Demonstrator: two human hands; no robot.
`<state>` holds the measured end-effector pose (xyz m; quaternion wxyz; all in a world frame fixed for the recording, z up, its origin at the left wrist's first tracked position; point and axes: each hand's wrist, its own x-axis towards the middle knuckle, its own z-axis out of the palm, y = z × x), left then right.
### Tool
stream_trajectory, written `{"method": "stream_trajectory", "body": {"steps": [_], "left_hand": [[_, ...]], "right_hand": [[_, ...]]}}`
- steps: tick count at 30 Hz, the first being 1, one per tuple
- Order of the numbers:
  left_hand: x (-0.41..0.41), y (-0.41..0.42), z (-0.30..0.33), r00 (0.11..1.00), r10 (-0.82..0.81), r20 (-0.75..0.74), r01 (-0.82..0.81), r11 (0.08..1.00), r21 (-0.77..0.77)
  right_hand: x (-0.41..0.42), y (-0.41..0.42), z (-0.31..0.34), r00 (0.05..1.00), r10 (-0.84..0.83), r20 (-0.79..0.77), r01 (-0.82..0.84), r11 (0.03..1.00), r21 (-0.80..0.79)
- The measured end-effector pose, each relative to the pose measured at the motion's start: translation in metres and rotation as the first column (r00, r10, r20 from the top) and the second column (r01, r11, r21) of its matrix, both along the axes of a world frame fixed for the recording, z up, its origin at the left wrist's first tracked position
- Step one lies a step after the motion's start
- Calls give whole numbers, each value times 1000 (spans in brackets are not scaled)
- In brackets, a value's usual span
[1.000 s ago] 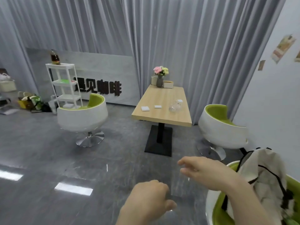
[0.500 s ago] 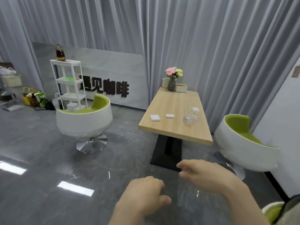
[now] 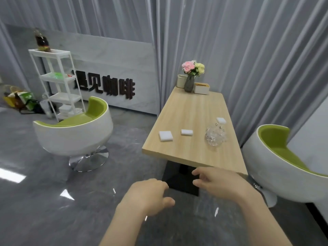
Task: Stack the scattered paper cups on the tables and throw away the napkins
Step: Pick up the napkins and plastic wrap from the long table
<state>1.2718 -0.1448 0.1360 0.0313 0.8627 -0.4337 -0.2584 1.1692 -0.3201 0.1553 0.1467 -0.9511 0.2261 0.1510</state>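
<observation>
Ahead of right hand (image 3: 219,181), fingers loosely curled, empty: light wooden rectangular table (image 3: 193,153) with three white folded napkins (image 3: 166,136), crumpled clear plastic cup (image 3: 215,135) up right. Left hand (image 3: 148,197) lower, loosely curled, held nothing.

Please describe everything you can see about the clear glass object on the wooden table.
The clear glass object looks like a cut-glass dish or ashtray, though blur hides its exact form. It is transparent, with faceted, sparkling sides and small notches along its rim. It sits upright on the light wooden table, on the right side toward the near end. Nothing touches it except the tabletop. A small white pad lies just behind it and another to its left, both apart from it. I cannot tell whether anything is inside.
</observation>
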Motion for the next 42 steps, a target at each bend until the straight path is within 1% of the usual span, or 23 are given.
{"method": "stream_trajectory", "body": {"steps": [5,8,11,13,16,18,20,22,26,29,33,35,38,40,42], "left_hand": [[93,-61,-12,999,-32,-19,31,999,-32],[164,-96,-27,998,-44,-46,42,999,-27],[238,-133,-42,998,-58,-32,58,998,-4],[279,-160,-54,996,-87,-10,87,996,4],[323,-198,-81,991,-129,-18,129,992,-11],[346,-223,-105,989,-149,-11,149,988,-27],[366,-248,-133,985,-169,-19,168,985,-39],[377,-261,-155,980,-200,3,200,979,-28],[399,-285,-203,947,-316,54,310,947,87],[406,-296,-227,924,-375,72,362,921,144],[411,-304,-243,912,-402,79,396,915,73],[411,-303,-242,911,-401,98,398,916,46],[412,-299,-244,904,-389,176,403,914,-52],[413,-298,-247,911,-380,158,387,922,-14],[411,-297,-254,925,-340,170,355,932,-68]], "right_hand": [[79,-56,-24,999,-25,-39,25,1000,1],[138,-90,-37,995,-79,-55,80,997,9],[197,-123,-58,987,-155,-28,156,987,45],[230,-145,-79,982,-185,26,183,981,64],[267,-173,-114,971,-212,112,206,977,63],[285,-190,-137,970,-218,106,214,976,46],[304,-213,-159,974,-218,58,217,976,17],[313,-232,-173,978,-209,21,209,978,-23],[336,-279,-197,975,-193,-112,182,977,-108],[353,-303,-210,974,-160,-159,141,982,-122],[368,-319,-229,972,-72,-225,48,993,-112],[370,-323,-238,976,-40,-212,15,993,-116],[367,-325,-246,992,-6,-123,-14,986,-164],[365,-327,-245,996,25,-87,-41,982,-187],[363,-332,-244,997,48,-66,-59,983,-174]]}}
